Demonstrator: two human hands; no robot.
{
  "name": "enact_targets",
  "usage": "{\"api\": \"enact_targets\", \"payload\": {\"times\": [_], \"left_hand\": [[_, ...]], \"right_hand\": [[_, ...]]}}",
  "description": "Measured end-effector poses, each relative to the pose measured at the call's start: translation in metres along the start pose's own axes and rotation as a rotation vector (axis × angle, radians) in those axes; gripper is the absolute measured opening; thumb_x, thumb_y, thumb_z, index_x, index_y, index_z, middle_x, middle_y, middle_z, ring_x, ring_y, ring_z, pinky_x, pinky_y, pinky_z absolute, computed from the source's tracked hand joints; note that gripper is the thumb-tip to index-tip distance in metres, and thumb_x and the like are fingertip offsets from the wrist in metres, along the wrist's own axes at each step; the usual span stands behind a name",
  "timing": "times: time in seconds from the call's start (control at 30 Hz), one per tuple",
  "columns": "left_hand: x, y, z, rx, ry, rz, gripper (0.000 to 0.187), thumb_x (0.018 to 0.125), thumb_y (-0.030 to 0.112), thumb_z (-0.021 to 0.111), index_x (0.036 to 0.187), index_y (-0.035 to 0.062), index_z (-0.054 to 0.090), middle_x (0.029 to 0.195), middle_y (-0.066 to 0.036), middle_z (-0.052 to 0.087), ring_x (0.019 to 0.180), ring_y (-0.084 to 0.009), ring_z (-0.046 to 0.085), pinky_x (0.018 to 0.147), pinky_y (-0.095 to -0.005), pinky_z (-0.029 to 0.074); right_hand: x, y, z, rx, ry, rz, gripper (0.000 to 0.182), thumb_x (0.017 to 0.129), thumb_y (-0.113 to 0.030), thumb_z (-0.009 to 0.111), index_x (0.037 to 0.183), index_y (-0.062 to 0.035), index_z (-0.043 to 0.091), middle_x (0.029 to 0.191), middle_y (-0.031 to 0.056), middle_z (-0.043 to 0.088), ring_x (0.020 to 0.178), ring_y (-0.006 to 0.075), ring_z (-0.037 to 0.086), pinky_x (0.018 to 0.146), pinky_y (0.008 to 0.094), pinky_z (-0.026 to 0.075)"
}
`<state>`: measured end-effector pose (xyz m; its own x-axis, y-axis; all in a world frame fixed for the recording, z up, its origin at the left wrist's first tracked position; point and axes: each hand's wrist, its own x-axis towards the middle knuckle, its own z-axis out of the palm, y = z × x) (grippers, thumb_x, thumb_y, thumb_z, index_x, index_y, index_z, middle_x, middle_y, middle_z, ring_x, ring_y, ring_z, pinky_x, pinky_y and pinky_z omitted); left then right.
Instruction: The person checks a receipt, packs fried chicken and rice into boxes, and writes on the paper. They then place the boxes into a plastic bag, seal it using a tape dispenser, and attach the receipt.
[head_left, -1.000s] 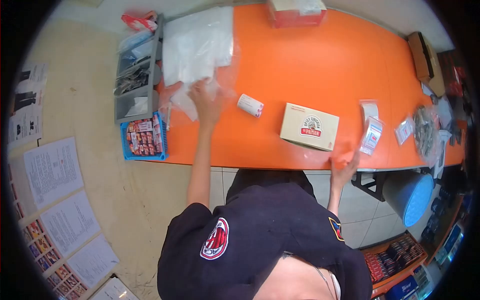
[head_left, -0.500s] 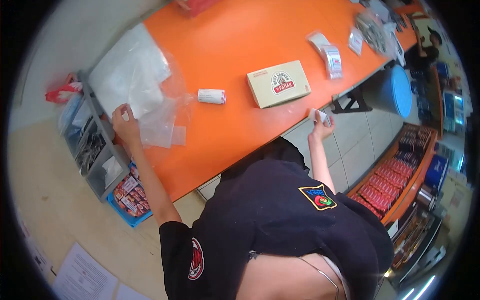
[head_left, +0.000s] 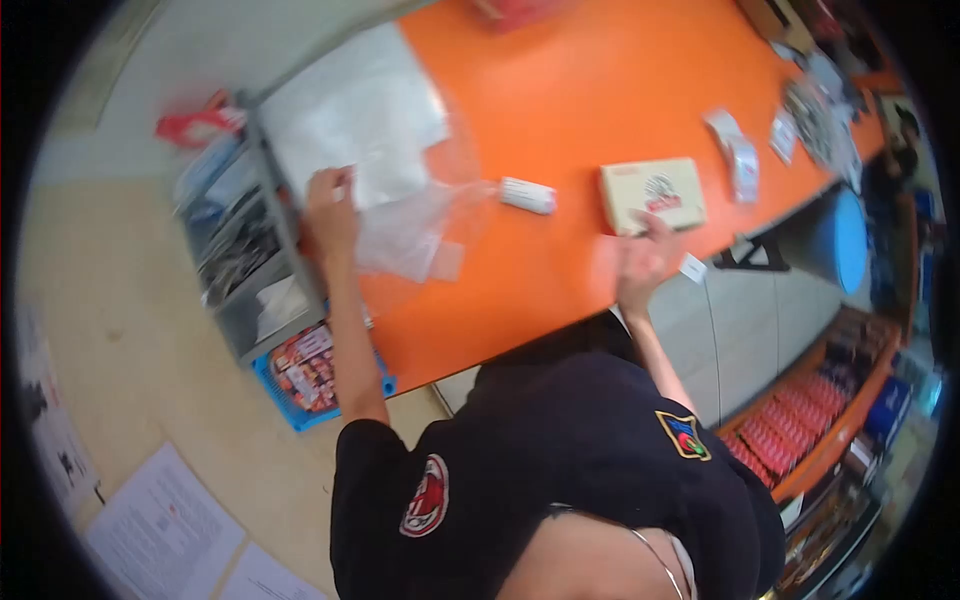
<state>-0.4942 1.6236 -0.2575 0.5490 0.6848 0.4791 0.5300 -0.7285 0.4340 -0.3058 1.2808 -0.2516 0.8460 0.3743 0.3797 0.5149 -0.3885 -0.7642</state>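
Note:
My left hand (head_left: 332, 212) is over the left end of the orange table, fingers curled together beside a stack of clear plastic bags (head_left: 350, 110). What it pinches, if anything, I cannot tell. My right hand (head_left: 648, 262), smeared by motion, is at the near table edge with its fingers apart. Its fingertips overlap the front of a cream "Spicy Chicken" box (head_left: 650, 190). Just right of that hand, a small white paper piece (head_left: 692, 268) shows apart from the fingers, against the floor tiles. Between the bags and the box lies a white label roll (head_left: 528, 196).
A grey divided bin (head_left: 240, 240) and a blue basket of packets (head_left: 300, 375) border the table's left end. White label strips (head_left: 738, 160) and a plastic bag bundle (head_left: 820, 120) lie at the right. A blue bucket (head_left: 848, 240) stands beyond the edge.
My right hand has moved left toward the table and box, and the white paper piece it held is now apart from it. The whole view has shifted. The left hand stays by the bags.

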Motion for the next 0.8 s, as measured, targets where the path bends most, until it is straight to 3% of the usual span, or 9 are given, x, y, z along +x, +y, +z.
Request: {"api": "enact_targets", "payload": {"times": [0.1, 0.2, 0.27, 0.4, 0.53, 0.6, 0.63, 0.7, 0.8], "left_hand": [[0.007, 0.015, -0.014, 0.006, -0.004, -0.010, 0.008, 0.079, 0.011, 0.058, 0.077, 0.0042, 0.057, 0.076, -0.010, 0.053, 0.074, -0.0264, 0.052, 0.065, -0.0356, 0.042], [0.009, 0.015, -0.010, 0.061, 0.040, 0.026, 0.006, 0.079, 0.010, 0.057, 0.078, 0.0050, 0.056, 0.076, -0.010, 0.051, 0.074, -0.0267, 0.051, 0.064, -0.0370, 0.042], [0.002, 0.017, -0.003, 0.103, 0.064, 0.079, 0.005, 0.078, 0.008, 0.057, 0.080, 0.0046, 0.055, 0.077, -0.011, 0.050, 0.074, -0.0277, 0.050, 0.063, -0.0378, 0.042], [-0.043, 0.045, 0.019, -0.199, -0.070, -0.059, 0.018, 0.074, -0.001, 0.054, 0.092, 0.0039, 0.053, 0.092, -0.014, 0.051, 0.081, -0.0305, 0.054, 0.068, -0.0385, 0.045], [-0.032, 0.011, 0.061, 0.045, 0.057, -0.075, 0.024, 0.073, 0.004, 0.055, 0.097, 0.0034, 0.055, 0.099, -0.018, 0.053, 0.084, -0.0343, 0.055, 0.078, -0.0409, 0.043], [0.010, -0.002, 0.067, -0.110, -0.238, -0.184, 0.033, 0.077, 0.012, 0.054, 0.108, 0.0015, 0.052, 0.107, -0.021, 0.053, 0.094, -0.0389, 0.052, 0.088, -0.0425, 0.037], [0.023, -0.024, 0.085, -0.098, -0.436, -0.343, 0.033, 0.080, 0.016, 0.053, 0.110, 0.0027, 0.051, 0.106, -0.021, 0.054, 0.094, -0.0367, 0.053, 0.089, -0.0429, 0.036], [0.040, -0.044, 0.110, -0.088, -0.689, -0.515, 0.033, 0.083, 0.021, 0.051, 0.112, 0.0045, 0.050, 0.104, -0.020, 0.055, 0.094, -0.0339, 0.053, 0.089, -0.0434, 0.035], [0.061, -0.047, 0.117, -0.236, -0.521, -0.488, 0.033, 0.085, 0.023, 0.050, 0.113, 0.0059, 0.049, 0.103, -0.018, 0.055, 0.095, -0.0318, 0.053, 0.089, -0.0438, 0.035]], "right_hand": [[0.030, -0.100, 0.118, 0.371, -0.948, -0.521, 0.028, 0.081, -0.002, 0.046, 0.109, 0.0006, 0.051, 0.109, 0.0177, 0.052, 0.105, 0.0319, 0.049, 0.090, 0.0378, 0.040], [0.049, -0.121, 0.266, -0.048, -1.075, -0.726, 0.035, 0.074, -0.001, 0.048, 0.109, -0.0010, 0.051, 0.111, 0.0178, 0.051, 0.110, 0.0311, 0.045, 0.091, 0.0413, 0.037], [0.059, -0.088, 0.347, -0.208, -0.131, -0.901, 0.028, 0.071, -0.004, 0.051, 0.098, -0.0036, 0.057, 0.098, 0.0138, 0.056, 0.104, 0.0311, 0.046, 0.090, 0.0430, 0.036], [0.086, -0.111, 0.334, -0.372, -0.623, -0.877, 0.030, 0.072, -0.012, 0.054, 0.101, -0.0034, 0.057, 0.096, 0.0093, 0.056, 0.096, 0.0264, 0.047, 0.086, 0.0428, 0.035], [0.071, -0.128, 0.334, 0.073, -0.592, -0.360, 0.014, 0.078, -0.018, 0.055, 0.079, -0.0067, 0.064, 0.083, 0.0060, 0.055, 0.086, 0.0226, 0.048, 0.081, 0.0344, 0.035], [0.049, -0.151, 0.326, 0.702, -0.364, 0.226, 0.022, 0.088, -0.022, 0.050, 0.077, -0.0077, 0.061, 0.074, 0.0035, 0.051, 0.069, 0.0151, 0.046, 0.061, 0.0274, 0.037], [0.041, -0.154, 0.310, 0.690, -0.359, 0.242, 0.022, 0.088, -0.022, 0.050, 0.077, -0.0077, 0.061, 0.074, 0.0035, 0.051, 0.069, 0.0151, 0.046, 0.061, 0.0274, 0.037], [0.030, -0.161, 0.273, 1.147, -0.615, 1.040, 0.021, 0.091, -0.022, 0.045, 0.083, -0.0065, 0.056, 0.073, 0.0016, 0.046, 0.061, 0.0114, 0.042, 0.054, 0.0236, 0.034], [0.022, -0.165, 0.184, 1.073, -0.616, 0.794, 0.020, 0.096, -0.025, 0.035, 0.087, -0.0093, 0.043, 0.072, -0.0005, 0.041, 0.060, 0.0089, 0.038, 0.055, 0.0231, 0.032]]}}
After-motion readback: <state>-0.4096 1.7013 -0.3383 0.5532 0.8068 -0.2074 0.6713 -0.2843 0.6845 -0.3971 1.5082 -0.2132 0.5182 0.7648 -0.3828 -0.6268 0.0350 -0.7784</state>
